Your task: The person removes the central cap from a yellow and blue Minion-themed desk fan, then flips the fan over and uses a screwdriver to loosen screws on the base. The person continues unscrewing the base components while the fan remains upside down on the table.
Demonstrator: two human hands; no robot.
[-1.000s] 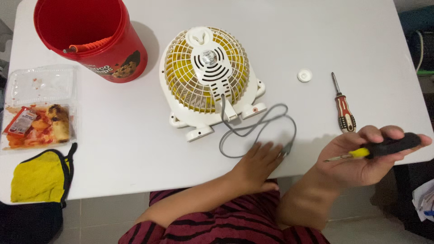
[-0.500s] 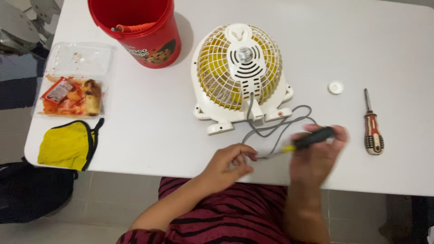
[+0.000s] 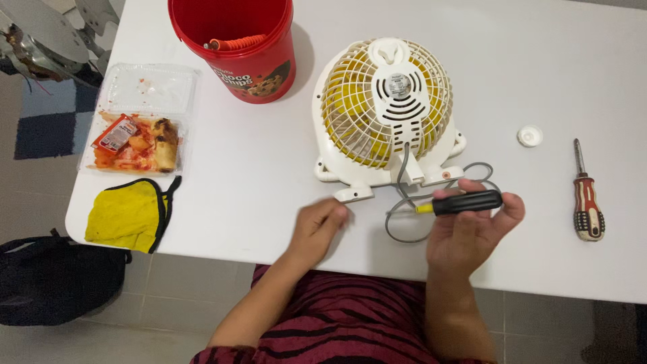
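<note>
A small white fan [image 3: 387,111] with yellow blades lies face down on the white table [image 3: 256,202], its grey cord [image 3: 404,222] looped in front of it. My right hand [image 3: 468,229] holds a black-handled screwdriver [image 3: 465,201] with a yellow collar, its tip pointing left over the cord, just below the fan's base. My left hand [image 3: 317,226] rests on the table near the fan's left foot, fingers loosely curled, holding nothing that I can see.
A red bucket [image 3: 236,44] stands at the back. A clear food box [image 3: 138,128] and a yellow cloth mask [image 3: 131,212] lie at the left. A red-handled screwdriver [image 3: 586,202] and a small white cap [image 3: 530,137] lie at the right. A black bag [image 3: 54,283] sits on the floor.
My right hand has carried the black screwdriver leftward from the table's right side to the fan's base. My left hand has moved left off the cord, toward the fan's left foot.
</note>
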